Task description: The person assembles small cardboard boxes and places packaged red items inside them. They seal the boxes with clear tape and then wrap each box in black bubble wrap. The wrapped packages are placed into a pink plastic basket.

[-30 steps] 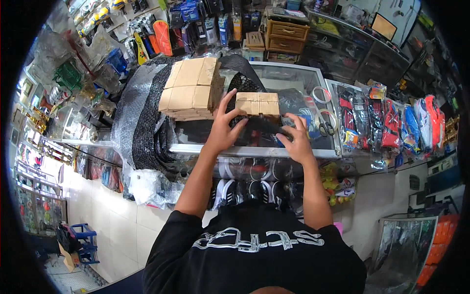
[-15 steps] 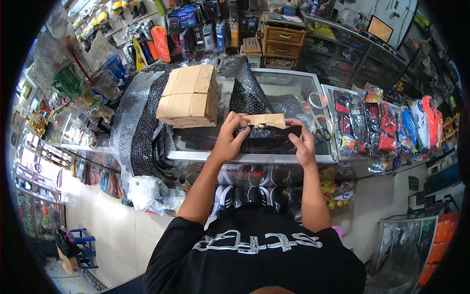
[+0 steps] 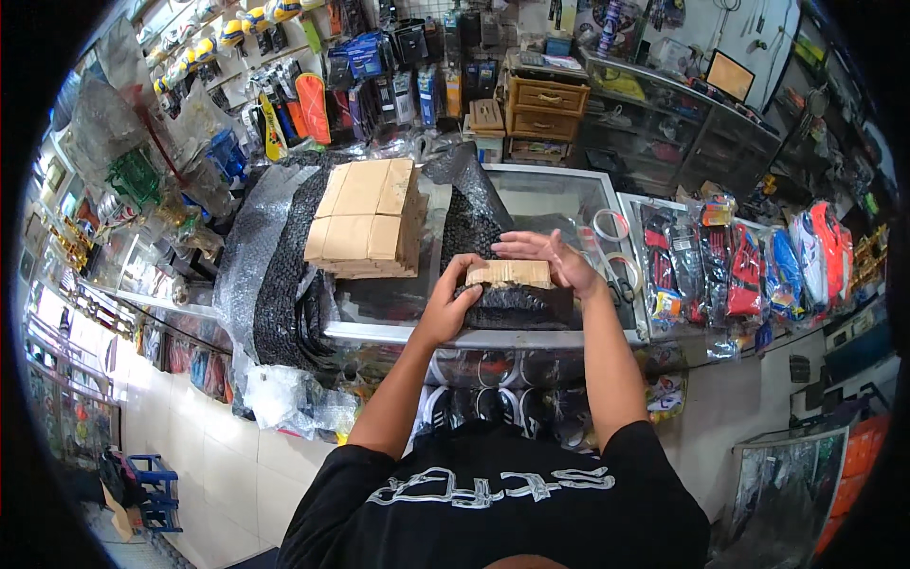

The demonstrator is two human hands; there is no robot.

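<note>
A small brown cardboard bundle (image 3: pixel 509 274) stands near the front edge of the glass counter, its lower part wrapped in black bubble wrap (image 3: pixel 521 308). My left hand (image 3: pixel 448 302) grips its left end, thumb in front and fingers behind. Over the right end is my right hand (image 3: pixel 564 264), its fingers stretched out toward the left behind the cardboard; whether the palm touches it I cannot tell. A large stack of flat brown cardboard pieces (image 3: pixel 360 213) lies to the left. More black bubble wrap (image 3: pixel 474 194) trails behind the bundle.
The counter's metal frame (image 3: pixel 389 333) runs along the front. Rolls of tape (image 3: pixel 609 225) and dark-handled scissors (image 3: pixel 623 288) lie at its right side. Clear and black bubble wrap (image 3: pixel 275 232) hangs over the left. Packaged sports goods (image 3: pixel 744 256) sit further right.
My right hand has let go of the black wrap's right end and opened, fingers extending over the cardboard. My left hand keeps its hold. The whole view has shifted slightly.
</note>
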